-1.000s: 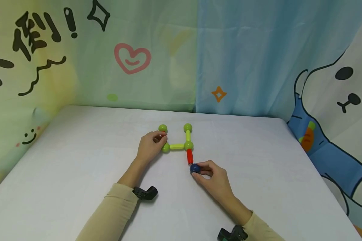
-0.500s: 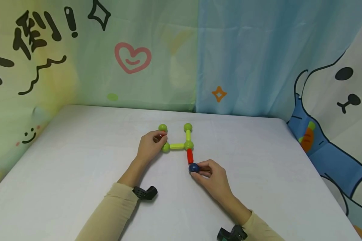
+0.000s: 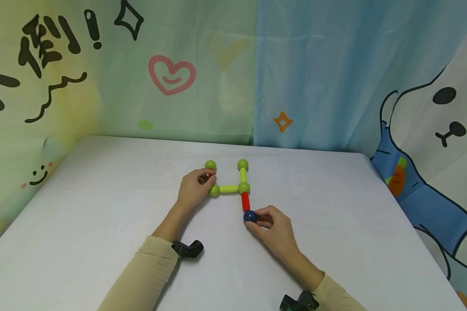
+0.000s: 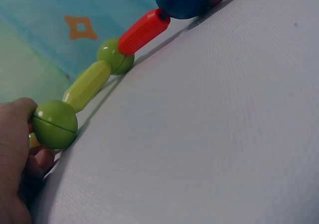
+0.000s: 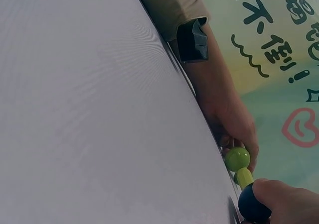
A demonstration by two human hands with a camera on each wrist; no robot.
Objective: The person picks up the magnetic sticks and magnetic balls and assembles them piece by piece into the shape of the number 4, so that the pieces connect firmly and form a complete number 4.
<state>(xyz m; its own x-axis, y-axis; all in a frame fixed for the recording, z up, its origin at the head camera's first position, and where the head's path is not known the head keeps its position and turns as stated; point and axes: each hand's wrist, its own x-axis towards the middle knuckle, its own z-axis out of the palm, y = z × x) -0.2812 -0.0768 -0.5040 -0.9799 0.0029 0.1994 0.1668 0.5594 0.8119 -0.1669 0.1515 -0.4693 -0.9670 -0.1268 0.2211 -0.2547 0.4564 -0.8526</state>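
A toy frame of balls and rods lies on the white table. My left hand (image 3: 195, 188) pinches its left side, where a red rod, mostly hidden by the fingers, runs between a far green ball (image 3: 210, 165) and a near green ball (image 4: 56, 124). From there a yellow-green rod (image 3: 228, 189) leads to a corner green ball (image 3: 244, 187). Another yellow-green rod (image 3: 243, 175) reaches back to a green ball (image 3: 242, 164). Toward me points a red rod (image 3: 245, 201). Between thumb and fingers, my right hand (image 3: 275, 228) holds a dark blue ball (image 3: 250, 216) against that rod's near end.
The white table (image 3: 334, 207) extends around both hands. Behind it hangs a printed curtain (image 3: 315, 77) of green and blue cloth. Each wrist wears a black device, such as the left wrist's camera (image 3: 187, 249).
The dark blue ball in my right hand has shifted slightly left and now meets the red rod's near end. My left hand keeps its place.
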